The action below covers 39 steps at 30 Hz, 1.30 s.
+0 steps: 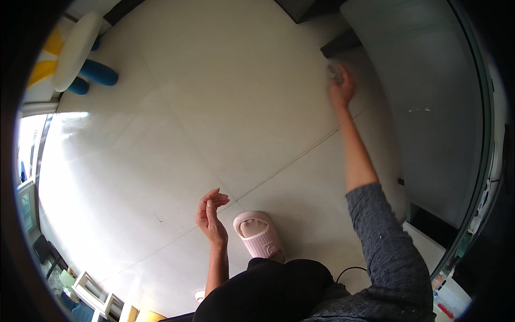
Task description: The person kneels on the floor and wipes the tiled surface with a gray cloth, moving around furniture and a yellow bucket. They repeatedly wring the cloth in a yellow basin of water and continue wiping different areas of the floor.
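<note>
My left hand (211,217) hangs above the pale tiled floor (225,112), its fingers loosely curled, with nothing seen in it. My right arm, in a dark grey sleeve, reaches far forward. At its end my right hand (343,86) is blurred, with a small greyish thing (334,74) at its fingers; what that is, and whether it is gripped, cannot be told. That hand is close to a dark angled furniture leg (341,43). A pink slipper (259,237) is on one foot below, between my two arms.
A glass-topped table (438,104) runs along the right. At the upper left stands a stool (76,52) with a white seat and blue legs. White framed furniture (90,296) is at the lower left. A thin black cable (350,269) curves near my right side.
</note>
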Each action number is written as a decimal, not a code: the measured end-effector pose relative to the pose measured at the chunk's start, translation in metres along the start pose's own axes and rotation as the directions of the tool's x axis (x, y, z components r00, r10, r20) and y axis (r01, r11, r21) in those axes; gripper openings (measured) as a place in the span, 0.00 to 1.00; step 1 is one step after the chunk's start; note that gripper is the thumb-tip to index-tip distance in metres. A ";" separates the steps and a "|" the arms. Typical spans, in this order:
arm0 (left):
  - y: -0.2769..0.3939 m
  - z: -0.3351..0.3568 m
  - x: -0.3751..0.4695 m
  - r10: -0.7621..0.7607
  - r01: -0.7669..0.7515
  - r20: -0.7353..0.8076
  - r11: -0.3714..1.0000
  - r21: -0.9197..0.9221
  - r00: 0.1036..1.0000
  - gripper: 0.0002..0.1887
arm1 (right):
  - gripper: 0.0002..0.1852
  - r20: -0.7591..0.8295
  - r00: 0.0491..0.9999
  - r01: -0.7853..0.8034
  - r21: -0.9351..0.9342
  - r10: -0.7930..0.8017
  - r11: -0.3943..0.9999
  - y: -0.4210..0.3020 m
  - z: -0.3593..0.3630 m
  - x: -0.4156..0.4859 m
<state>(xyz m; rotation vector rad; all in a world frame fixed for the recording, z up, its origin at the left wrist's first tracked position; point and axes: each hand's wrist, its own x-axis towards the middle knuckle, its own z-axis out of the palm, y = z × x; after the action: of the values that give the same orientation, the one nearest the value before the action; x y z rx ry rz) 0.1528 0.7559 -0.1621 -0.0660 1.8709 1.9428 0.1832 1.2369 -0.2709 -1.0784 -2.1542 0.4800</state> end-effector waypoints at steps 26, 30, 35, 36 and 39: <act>0.022 -0.168 0.008 0.118 -0.172 -0.495 0.983 -0.064 0.861 0.17 | 0.38 0.323 0.927 0.190 0.028 -0.189 0.981 -0.184 -0.029 -0.288; 0.058 -0.203 0.002 0.207 -0.200 -0.565 0.977 0.074 0.799 0.18 | 0.41 0.498 0.815 0.238 0.180 -0.297 0.955 -0.292 0.009 -0.355; 0.120 -0.245 -0.028 0.281 -0.180 -0.514 0.955 0.237 0.810 0.18 | 0.42 0.629 0.431 0.275 0.591 -0.647 0.758 -0.416 0.025 -0.447; 0.126 -0.253 -0.038 0.262 -0.167 -0.500 0.959 0.227 0.825 0.18 | 0.41 0.652 0.368 0.233 0.625 -0.662 0.745 -0.428 0.022 -0.462; 0.147 -0.271 -0.047 0.200 -0.118 -0.417 0.970 0.214 0.886 0.17 | 0.39 0.709 0.168 -0.140 0.705 -0.685 0.695 -0.459 0.041 -0.465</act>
<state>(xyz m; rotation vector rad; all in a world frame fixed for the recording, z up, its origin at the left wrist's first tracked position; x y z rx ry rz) 0.0739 0.4841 -0.0314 -0.3266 2.4091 1.9713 0.0985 0.5901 -0.2196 0.3571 -2.6654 1.9864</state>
